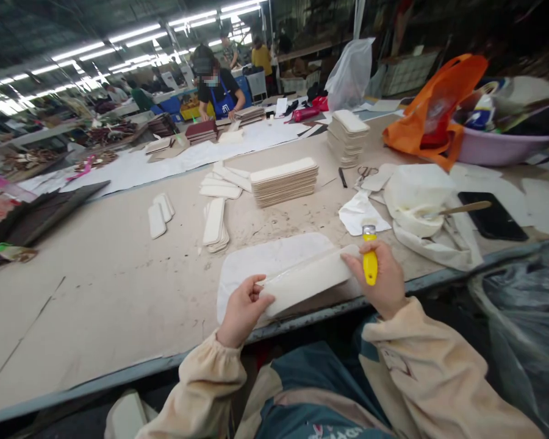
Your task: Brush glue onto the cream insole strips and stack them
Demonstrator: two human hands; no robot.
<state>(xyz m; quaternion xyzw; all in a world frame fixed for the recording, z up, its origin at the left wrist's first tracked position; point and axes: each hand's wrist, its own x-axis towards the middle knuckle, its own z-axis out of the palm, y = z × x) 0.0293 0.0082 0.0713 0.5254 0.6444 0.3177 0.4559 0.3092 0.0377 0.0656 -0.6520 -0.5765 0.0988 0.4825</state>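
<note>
Between my two hands is a long off-white board strip (306, 280), tilted above a white rounded sheet (242, 268) at the table's front edge. My left hand (244, 308) pinches its left end between thumb and fingers. The other end is gripped by my right hand (382, 277), which also keeps a brush with a yellow handle (370, 268) tucked in its fingers, metal ferrule upward. Just beyond the brush lies a white cloth or paper scrap (359, 210).
Stacks of strips (283, 183) and smaller pieces (215, 222) stand farther back. To the right are a white tub (418, 189) with a wooden stick (466, 207), a black phone (494, 216), scissors (366, 174), an orange bag (430, 116) and a purple basin (503, 146). A co-worker (217, 85) works across the table.
</note>
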